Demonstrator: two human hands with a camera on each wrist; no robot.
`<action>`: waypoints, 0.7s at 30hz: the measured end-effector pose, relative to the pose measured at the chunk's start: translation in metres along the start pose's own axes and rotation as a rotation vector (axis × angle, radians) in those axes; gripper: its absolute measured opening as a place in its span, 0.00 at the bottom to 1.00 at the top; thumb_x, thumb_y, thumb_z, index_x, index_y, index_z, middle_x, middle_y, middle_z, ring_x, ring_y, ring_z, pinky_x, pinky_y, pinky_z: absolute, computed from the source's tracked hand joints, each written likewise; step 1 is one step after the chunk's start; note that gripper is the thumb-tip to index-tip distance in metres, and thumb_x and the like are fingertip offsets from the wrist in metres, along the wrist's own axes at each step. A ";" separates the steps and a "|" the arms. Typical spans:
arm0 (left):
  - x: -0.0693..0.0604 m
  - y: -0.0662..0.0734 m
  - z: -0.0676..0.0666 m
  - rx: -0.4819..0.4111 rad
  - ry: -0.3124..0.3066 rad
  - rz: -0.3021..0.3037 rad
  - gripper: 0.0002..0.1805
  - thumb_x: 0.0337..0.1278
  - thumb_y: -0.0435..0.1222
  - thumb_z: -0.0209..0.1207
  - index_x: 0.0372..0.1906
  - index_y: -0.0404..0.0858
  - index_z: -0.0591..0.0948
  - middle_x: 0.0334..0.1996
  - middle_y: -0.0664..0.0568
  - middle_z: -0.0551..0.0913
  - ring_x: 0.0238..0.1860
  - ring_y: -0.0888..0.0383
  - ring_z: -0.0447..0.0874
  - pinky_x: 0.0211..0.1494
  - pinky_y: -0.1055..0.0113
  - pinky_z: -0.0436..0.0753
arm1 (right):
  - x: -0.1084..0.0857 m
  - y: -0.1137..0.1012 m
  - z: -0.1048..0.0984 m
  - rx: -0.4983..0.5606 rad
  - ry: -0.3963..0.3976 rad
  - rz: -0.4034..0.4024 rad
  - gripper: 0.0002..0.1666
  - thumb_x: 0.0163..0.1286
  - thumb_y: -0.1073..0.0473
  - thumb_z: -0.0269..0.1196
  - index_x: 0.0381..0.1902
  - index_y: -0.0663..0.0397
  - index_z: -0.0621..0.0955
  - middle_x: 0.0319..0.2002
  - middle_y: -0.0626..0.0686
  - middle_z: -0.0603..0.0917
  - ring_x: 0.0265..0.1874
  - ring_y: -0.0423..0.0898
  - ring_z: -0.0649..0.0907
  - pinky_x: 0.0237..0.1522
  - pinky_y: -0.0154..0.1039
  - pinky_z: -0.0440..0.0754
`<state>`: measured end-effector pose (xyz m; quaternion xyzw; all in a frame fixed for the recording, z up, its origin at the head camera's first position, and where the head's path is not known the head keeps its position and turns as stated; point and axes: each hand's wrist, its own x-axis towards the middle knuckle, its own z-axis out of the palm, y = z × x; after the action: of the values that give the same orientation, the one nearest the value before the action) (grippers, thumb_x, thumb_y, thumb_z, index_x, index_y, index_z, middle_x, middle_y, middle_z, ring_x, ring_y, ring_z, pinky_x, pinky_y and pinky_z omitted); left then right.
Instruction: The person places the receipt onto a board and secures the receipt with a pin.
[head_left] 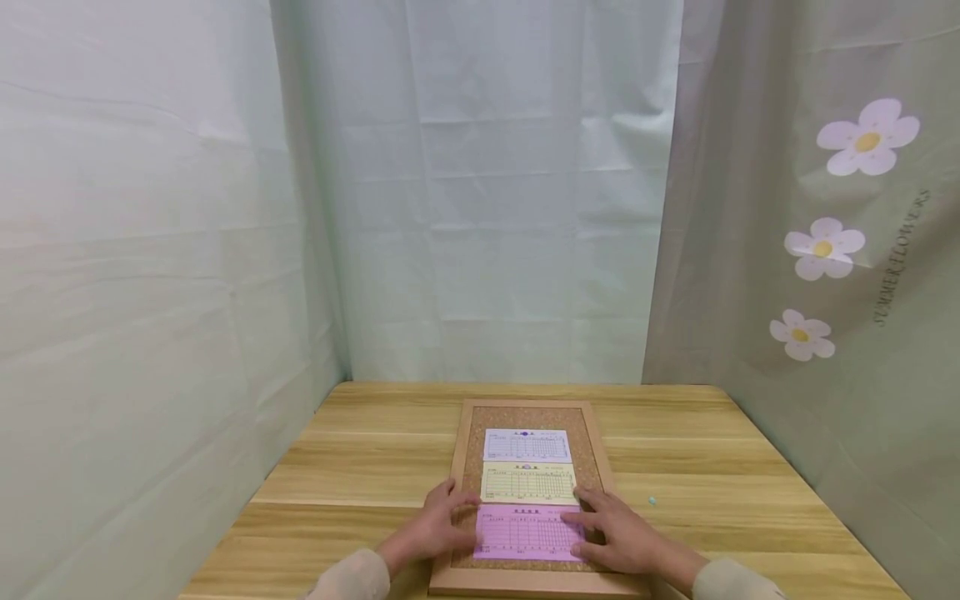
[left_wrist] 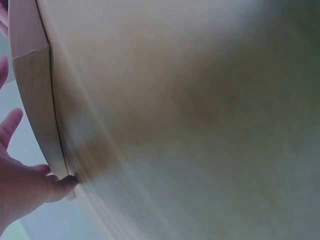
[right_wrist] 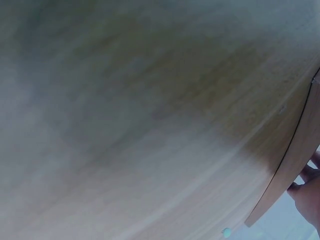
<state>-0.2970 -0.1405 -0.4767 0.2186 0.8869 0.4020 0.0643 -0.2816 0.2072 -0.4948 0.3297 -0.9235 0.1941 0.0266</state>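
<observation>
A cork board (head_left: 474, 433) in a wooden frame lies on the table, carrying three printed form slips in a column. The top slip (head_left: 527, 448) is white, with a dark purple pin at its upper edge. Below it is a pale yellow slip (head_left: 527, 483) with a lighter pin. Nearest me lies a pink slip (head_left: 525, 537). My left hand (head_left: 433, 527) reaches over the frame's left side, fingers spread at the pink slip's left edge. The right hand (head_left: 618, 535) rests at that slip's right edge, its fingers extended over the paper. Neither hand visibly grips anything.
On the wooden table (head_left: 352, 467), right of the board, sits a tiny teal object (head_left: 652, 501), also visible in the right wrist view. Pale curtains (head_left: 495, 208) hang behind and along both sides, the right one printed with white flowers.
</observation>
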 end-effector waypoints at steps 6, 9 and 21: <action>-0.001 -0.001 0.003 0.063 -0.012 0.026 0.29 0.46 0.44 0.75 0.55 0.39 0.83 0.70 0.19 0.50 0.70 0.22 0.45 0.65 0.26 0.50 | 0.000 -0.001 0.000 0.005 0.007 -0.001 0.32 0.69 0.37 0.60 0.63 0.48 0.80 0.70 0.66 0.66 0.69 0.68 0.64 0.65 0.68 0.58; -0.002 -0.002 0.004 0.084 -0.014 0.040 0.29 0.46 0.44 0.75 0.55 0.39 0.83 0.70 0.20 0.51 0.71 0.23 0.46 0.65 0.27 0.50 | 0.000 -0.001 -0.001 0.006 0.010 -0.002 0.32 0.69 0.37 0.61 0.63 0.49 0.80 0.70 0.67 0.67 0.69 0.68 0.64 0.65 0.68 0.59; -0.006 -0.002 0.003 0.060 -0.028 0.034 0.30 0.48 0.44 0.74 0.58 0.40 0.81 0.72 0.22 0.49 0.71 0.23 0.46 0.65 0.26 0.49 | -0.001 -0.001 0.000 -0.005 0.022 -0.012 0.32 0.69 0.37 0.61 0.63 0.49 0.80 0.69 0.67 0.68 0.68 0.69 0.65 0.64 0.69 0.60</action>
<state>-0.2913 -0.1419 -0.4809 0.2411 0.8937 0.3732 0.0631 -0.2805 0.2073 -0.4948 0.3331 -0.9216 0.1953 0.0388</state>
